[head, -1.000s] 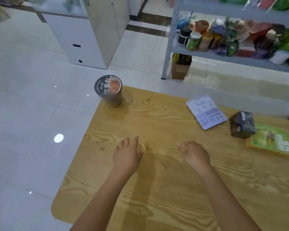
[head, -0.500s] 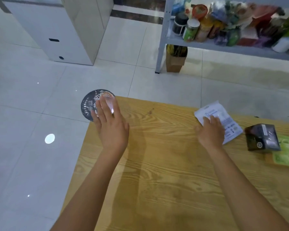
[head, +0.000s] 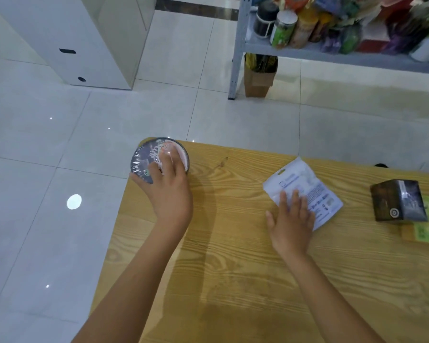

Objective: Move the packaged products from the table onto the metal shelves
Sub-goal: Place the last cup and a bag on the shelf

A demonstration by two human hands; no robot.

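My left hand [head: 169, 191] wraps the noodle cup [head: 146, 157] at the far-left corner of the table [head: 233, 268], ready to lift. Right hand [head: 292, 219] lies flat-fingered on the white pouch [head: 307, 184] mid-table, probably pinning it for pickup.

The table [head: 233, 243] is shown as pale, smooth wood with bold grain. The noodle cup [head: 146, 157] is wrapped in glossy, wrinkled plastic film; the white pouch [head: 297, 179] is seen creased and matt. Glossy floor tiles [head: 60, 144] and a grey-painted metal shelf frame [head: 238, 45] are included.
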